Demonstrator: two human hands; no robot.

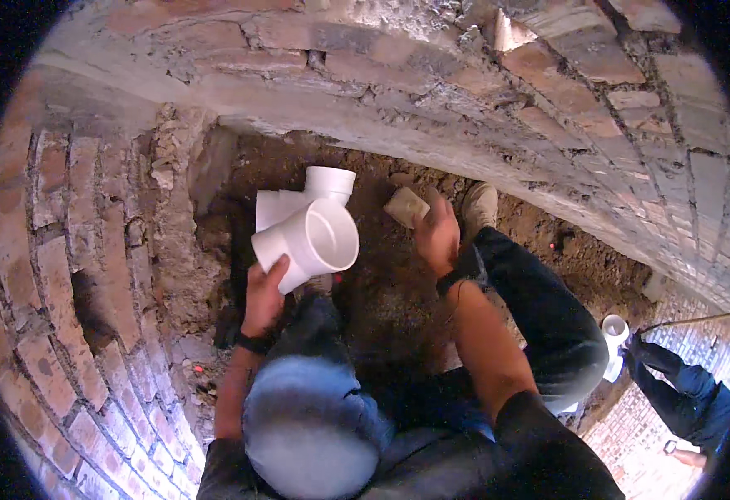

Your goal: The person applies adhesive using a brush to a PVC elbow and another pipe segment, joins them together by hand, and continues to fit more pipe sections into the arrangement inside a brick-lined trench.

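My left hand [263, 296] is closed round the lower edge of a white plastic pipe elbow [294, 246], its wide round mouth tilted up and to the right. Just behind it stands another white pipe fitting [329, 181], partly covered by the elbow; whether the two are joined, I cannot tell. To the right, my right hand [438, 237] has its fingers bent at the near right corner of a tan, flat-sided block [406, 207], seemingly gripping it. The block looks like a piece of brick or stone, low over the dirt.
Dark soil [381, 308] fills the narrow trench between a left brick wall [56, 250] and a far brick wall [431, 75]. My boot [480, 204] rests near the far wall. At lower right, another person [690, 392] is near a white pipe [614, 329].
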